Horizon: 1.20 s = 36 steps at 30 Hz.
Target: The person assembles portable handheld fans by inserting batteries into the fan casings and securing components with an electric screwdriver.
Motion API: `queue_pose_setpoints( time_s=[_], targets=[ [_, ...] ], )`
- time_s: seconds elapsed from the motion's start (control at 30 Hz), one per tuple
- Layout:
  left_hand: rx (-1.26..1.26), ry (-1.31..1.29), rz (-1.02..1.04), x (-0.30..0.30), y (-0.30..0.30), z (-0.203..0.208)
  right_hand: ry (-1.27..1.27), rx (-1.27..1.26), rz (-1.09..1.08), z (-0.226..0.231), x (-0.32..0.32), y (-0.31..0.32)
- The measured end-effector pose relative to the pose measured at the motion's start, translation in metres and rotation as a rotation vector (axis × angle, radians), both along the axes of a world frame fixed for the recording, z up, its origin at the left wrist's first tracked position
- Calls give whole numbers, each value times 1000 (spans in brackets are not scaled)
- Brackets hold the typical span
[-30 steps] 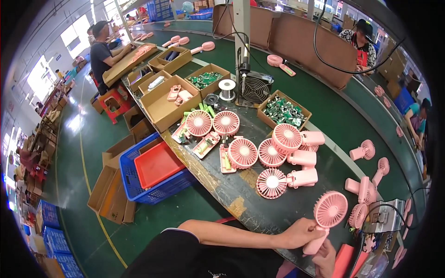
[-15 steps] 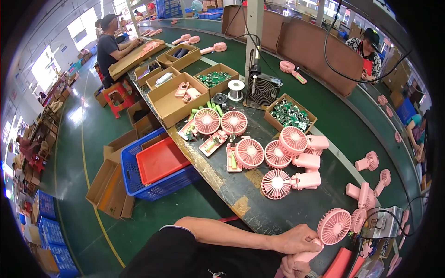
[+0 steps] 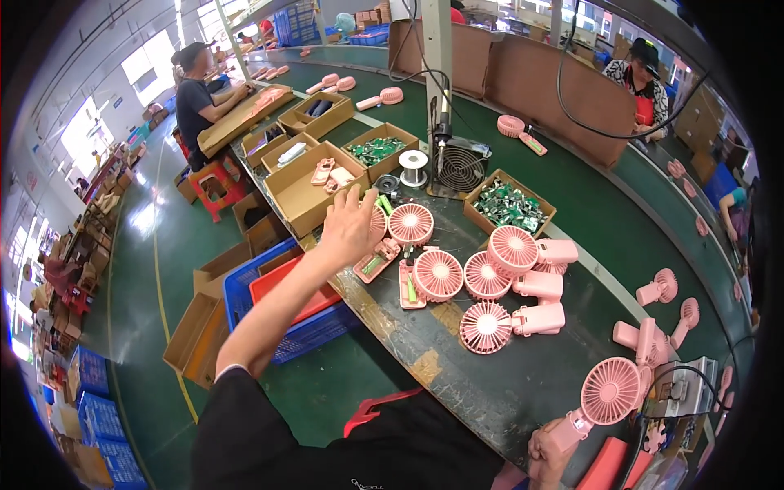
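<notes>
The right hand (image 3: 547, 452) is gripping a pink fan (image 3: 606, 396), its long axis slanting up-right from that grip, while the left hand (image 3: 346, 232), fingers apart, is hovering just short of pink casings (image 3: 323, 171).

Green floor (image 3: 135, 327) stretching along left, yellow line (image 3: 158, 282) running down it, glare (image 3: 147, 219) shining. White wall (image 3: 106, 77) rising upper left, bright windows (image 3: 157, 59) letting in light. Red stool (image 3: 216, 171) standing beside dark, scuffed tabletop (image 3: 486, 396). Pale post (image 3: 438, 65) rising; green conveyor (image 3: 584, 208) curving beyond.
</notes>
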State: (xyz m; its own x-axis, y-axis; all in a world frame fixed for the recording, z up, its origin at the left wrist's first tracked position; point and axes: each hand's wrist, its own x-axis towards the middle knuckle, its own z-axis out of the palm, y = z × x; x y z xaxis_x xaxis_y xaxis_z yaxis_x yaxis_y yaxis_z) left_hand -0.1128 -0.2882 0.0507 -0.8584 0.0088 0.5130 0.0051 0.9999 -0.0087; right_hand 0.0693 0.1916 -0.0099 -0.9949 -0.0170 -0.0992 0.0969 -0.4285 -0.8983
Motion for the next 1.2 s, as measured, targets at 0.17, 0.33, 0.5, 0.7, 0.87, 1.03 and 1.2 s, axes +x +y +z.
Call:
queue_pose_setpoints(
  time_s=[0.17,0.33,0.5,0.7,0.87,1.03,1.2],
  targets=[
    [64,-455,10,-24,-11,2,5,7,-134,10,-3,-12],
    [312,-106,-183,-22,-51,43,4,-18,-137,12,-6,-9],
    [506,121,-27,-8,-32,91,-5,-53,-155,4,-9,-7],
    [470,223,229,-23,-79,72,0,-35,-116,10,-9,-8],
    [354,72,592,-40,-143,53,-85,-57,-135,18,-5,-11],
    [293,-153,742,-49,-155,18,-56,-13,-102,16,0,-13],
    [-160,-278,599,-54,-171,9,-181,-197,-113,-37,-5,8]
  ],
)
